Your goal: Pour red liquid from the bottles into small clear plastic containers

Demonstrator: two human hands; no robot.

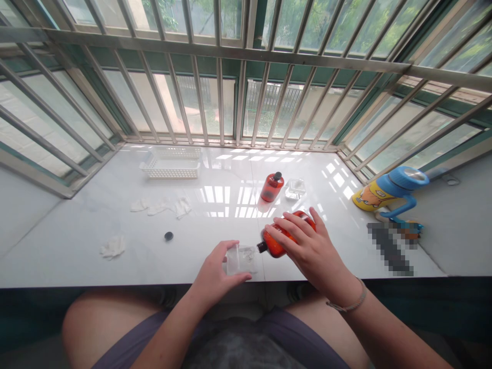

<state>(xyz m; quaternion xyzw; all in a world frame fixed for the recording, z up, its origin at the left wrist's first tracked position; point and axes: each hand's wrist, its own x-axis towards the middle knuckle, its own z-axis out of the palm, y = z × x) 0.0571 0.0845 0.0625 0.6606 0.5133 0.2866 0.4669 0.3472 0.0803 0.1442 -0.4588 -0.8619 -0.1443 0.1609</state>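
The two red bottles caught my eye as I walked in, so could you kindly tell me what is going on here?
A person's right hand holds a tilted red bottle, its black end pointing toward the clear container gripped in the left hand. Whether anything is flowing cannot be made out. The second red bottle stands farther back on the white counter, beside a small clear item. A loose black cap lies off to the left.

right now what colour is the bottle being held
The bottle is orange-red; best in head view.
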